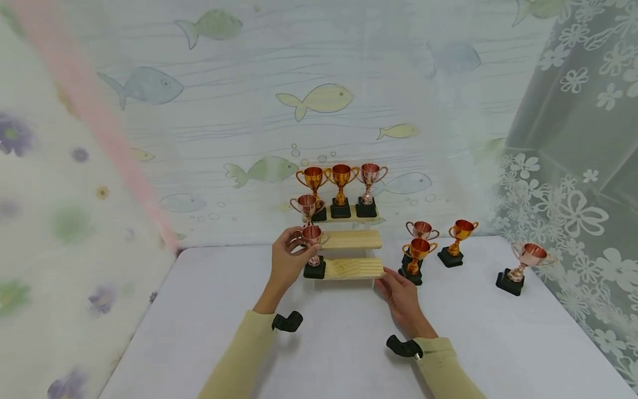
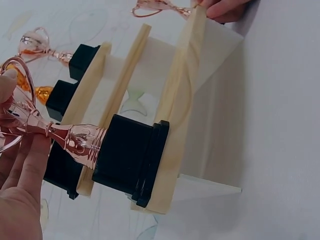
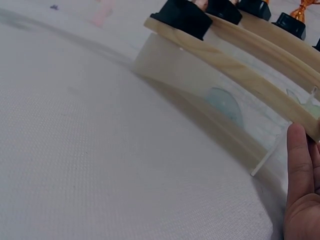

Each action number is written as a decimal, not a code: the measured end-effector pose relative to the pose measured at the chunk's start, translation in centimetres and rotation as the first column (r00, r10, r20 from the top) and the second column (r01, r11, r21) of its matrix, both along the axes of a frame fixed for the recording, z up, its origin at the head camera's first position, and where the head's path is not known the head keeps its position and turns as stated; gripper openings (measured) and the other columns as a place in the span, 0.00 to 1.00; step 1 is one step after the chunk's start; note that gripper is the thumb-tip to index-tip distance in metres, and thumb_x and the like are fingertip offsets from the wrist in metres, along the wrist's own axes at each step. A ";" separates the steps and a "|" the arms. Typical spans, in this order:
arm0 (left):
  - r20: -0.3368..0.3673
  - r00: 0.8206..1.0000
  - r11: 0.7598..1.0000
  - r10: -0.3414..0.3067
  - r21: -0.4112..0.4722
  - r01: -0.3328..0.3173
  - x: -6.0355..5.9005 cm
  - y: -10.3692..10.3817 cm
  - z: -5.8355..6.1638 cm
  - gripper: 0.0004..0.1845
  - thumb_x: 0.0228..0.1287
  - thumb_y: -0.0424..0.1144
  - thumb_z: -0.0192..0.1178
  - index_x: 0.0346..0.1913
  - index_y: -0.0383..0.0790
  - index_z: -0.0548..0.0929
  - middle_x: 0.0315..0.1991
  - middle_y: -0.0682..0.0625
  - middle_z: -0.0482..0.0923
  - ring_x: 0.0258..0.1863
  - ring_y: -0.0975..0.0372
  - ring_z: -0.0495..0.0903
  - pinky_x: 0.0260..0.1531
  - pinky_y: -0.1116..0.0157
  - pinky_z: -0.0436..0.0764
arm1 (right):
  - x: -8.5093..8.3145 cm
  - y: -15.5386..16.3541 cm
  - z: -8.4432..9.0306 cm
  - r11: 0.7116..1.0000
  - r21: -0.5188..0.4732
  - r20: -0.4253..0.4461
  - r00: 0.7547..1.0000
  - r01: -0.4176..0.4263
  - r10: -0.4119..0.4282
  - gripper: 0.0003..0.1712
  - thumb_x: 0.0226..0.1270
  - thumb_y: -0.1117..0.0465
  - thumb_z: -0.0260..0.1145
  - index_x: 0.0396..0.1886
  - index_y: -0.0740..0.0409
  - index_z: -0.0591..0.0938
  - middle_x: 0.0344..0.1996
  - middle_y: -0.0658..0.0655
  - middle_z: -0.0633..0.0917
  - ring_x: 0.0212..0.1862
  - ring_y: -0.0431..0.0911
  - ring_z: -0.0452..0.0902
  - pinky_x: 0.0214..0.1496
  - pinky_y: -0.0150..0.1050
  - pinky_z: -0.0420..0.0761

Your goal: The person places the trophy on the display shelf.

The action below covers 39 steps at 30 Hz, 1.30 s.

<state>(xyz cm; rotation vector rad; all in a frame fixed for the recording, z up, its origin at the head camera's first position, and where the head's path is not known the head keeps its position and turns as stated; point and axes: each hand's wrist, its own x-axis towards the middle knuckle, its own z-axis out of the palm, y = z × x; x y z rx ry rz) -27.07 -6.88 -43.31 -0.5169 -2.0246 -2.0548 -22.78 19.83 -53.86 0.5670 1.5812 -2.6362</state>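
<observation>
A three-step wooden stand [image 1: 355,268] with clear side panels sits at the back middle of the white table. My left hand [image 1: 295,247] grips the cup of a rose-copper trophy [image 1: 313,237], whose black base [image 2: 129,158] stands on the left end of the lowest step [image 2: 184,80]. In the left wrist view my fingers [image 2: 22,165] wrap the cup and stem [image 2: 75,140]. My right hand [image 1: 394,288] lies flat on the table, with its straight fingertips [image 3: 297,150] touching the right end of the lowest step [image 3: 235,70]. Three trophies [image 1: 341,188] stand on the top step and one [image 1: 305,206] on the middle step.
Several loose trophies stand on the table right of the stand: two close together [image 1: 418,250], a gold one [image 1: 459,235] and a rose one [image 1: 525,265] near the right edge. A fish-print backdrop [image 1: 319,100] closes the back, and a lace curtain [image 1: 573,194] hangs at the right.
</observation>
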 end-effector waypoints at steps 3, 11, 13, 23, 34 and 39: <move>-0.008 1.000 1.000 0.005 0.009 -0.005 -0.1 0.1 -0.1 0.25 0.56 0.22 0.72 0.57 0.24 0.76 0.49 0.38 0.77 0.40 0.62 0.81 0.42 0.70 0.87 | -0.1 0.0 0.0 1.000 -0.003 -0.003 1.000 0.004 -0.004 0.27 0.80 0.63 0.55 0.74 0.65 0.67 0.58 0.54 0.80 0.51 0.37 0.83 0.60 0.31 0.82; -0.050 0.998 0.998 0.036 0.045 -0.034 -0.3 0.6 -0.4 0.26 0.55 0.22 0.73 0.57 0.23 0.76 0.48 0.35 0.76 0.40 0.56 0.81 0.41 0.70 0.87 | -0.2 0.1 0.0 1.000 -0.012 0.002 1.000 -0.001 0.001 0.27 0.80 0.63 0.56 0.74 0.65 0.68 0.58 0.54 0.79 0.52 0.38 0.83 0.61 0.31 0.82; -0.058 0.998 0.998 0.040 0.052 -0.037 -0.4 0.7 -0.5 0.26 0.55 0.22 0.73 0.57 0.23 0.76 0.48 0.34 0.76 0.40 0.55 0.81 0.42 0.69 0.87 | -0.2 0.1 0.0 1.000 -0.009 0.002 1.000 -0.002 0.002 0.27 0.80 0.63 0.56 0.74 0.65 0.68 0.59 0.54 0.79 0.52 0.37 0.83 0.61 0.31 0.82; -0.077 0.996 0.996 0.045 0.083 -0.039 -2.4 0.9 -3.0 0.29 0.53 0.23 0.75 0.58 0.29 0.77 0.47 0.40 0.77 0.39 0.61 0.81 0.41 0.70 0.87 | -0.1 0.1 0.0 1.000 -0.012 0.000 1.000 0.009 -0.009 0.28 0.79 0.63 0.57 0.74 0.66 0.67 0.54 0.51 0.82 0.51 0.38 0.83 0.60 0.31 0.82; -0.207 0.977 0.997 -0.041 0.057 0.054 -1.4 -0.9 -4.2 0.37 0.60 0.19 0.66 0.70 0.26 0.62 0.61 0.32 0.69 0.61 0.54 0.73 0.64 0.57 0.78 | 0.1 0.1 0.2 1.000 -0.009 0.000 1.000 0.003 -0.003 0.28 0.79 0.63 0.56 0.74 0.66 0.67 0.54 0.51 0.82 0.50 0.37 0.83 0.59 0.31 0.82; -0.158 0.986 0.991 0.060 0.127 -0.040 -0.6 -2.2 -5.3 0.19 0.75 0.25 0.48 0.65 0.21 0.68 0.55 0.29 0.74 0.53 0.51 0.78 0.55 0.61 0.84 | 0.0 0.1 0.2 1.000 -0.016 0.005 1.000 0.009 -0.009 0.28 0.79 0.64 0.56 0.74 0.67 0.67 0.54 0.52 0.81 0.49 0.37 0.83 0.59 0.31 0.82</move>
